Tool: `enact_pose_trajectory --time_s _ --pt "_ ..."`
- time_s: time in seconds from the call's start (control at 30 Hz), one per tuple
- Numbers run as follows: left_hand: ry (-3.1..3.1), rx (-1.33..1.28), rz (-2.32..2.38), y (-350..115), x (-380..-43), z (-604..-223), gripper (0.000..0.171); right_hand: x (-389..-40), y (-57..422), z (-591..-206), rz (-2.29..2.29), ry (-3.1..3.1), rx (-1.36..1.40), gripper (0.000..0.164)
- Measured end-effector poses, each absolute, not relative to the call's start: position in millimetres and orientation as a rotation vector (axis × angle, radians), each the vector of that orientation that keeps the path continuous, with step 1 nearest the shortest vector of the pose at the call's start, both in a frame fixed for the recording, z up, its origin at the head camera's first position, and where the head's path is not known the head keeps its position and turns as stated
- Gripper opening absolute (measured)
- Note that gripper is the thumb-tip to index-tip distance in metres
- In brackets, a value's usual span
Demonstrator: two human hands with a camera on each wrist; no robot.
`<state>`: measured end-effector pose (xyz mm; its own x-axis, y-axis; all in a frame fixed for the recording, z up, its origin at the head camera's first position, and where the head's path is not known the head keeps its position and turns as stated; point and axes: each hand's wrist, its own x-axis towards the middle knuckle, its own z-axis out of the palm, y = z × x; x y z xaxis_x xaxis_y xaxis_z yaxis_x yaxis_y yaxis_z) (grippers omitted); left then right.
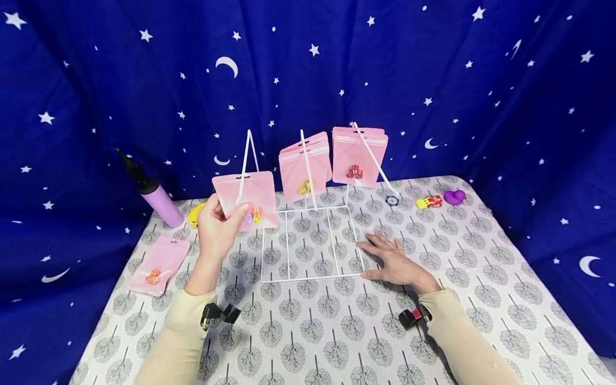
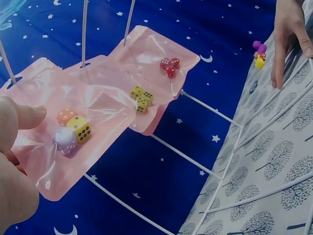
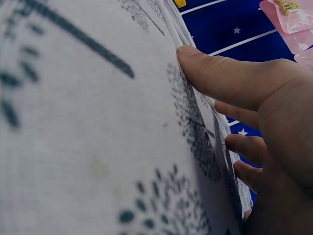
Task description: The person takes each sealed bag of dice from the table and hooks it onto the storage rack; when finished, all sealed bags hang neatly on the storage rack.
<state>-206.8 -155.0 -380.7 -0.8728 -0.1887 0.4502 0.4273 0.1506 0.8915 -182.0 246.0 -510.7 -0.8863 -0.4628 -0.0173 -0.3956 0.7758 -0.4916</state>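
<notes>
My left hand (image 1: 216,227) pinches the lower left part of a pink zip bag (image 1: 250,187) between thumb and fingers. Orange, yellow and lilac dice (image 2: 73,131) show through its front. The bag's slotted top overlaps the left prong of a white wire rack (image 1: 308,278). Pink bags with yellow dice (image 1: 304,166) hang on the middle prong, and pink bags with red dice (image 1: 363,147) on the right one. Fingers spread, my right hand (image 1: 392,262) rests on the tablecloth at the right side of the rack's base, its thumb at the wire (image 3: 210,100).
Another pink bag with orange dice (image 1: 161,262) lies at the table's left. Behind it are a lilac hand pump (image 1: 163,205) and a yellow object (image 1: 194,215). A small round dark item (image 1: 392,200), a yellow-red toy car (image 1: 429,202) and a purple duck (image 1: 454,197) sit at the back right.
</notes>
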Motion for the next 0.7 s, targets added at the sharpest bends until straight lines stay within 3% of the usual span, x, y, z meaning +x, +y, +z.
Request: enact_pose_trajectory --time_s 0.7 --pt "-2.056 -0.21 -1.732 -145.1 -229.0 -357.0 0.028 -181.1 244.8 -511.5 -0.756 2.828 -0.667 0.081"
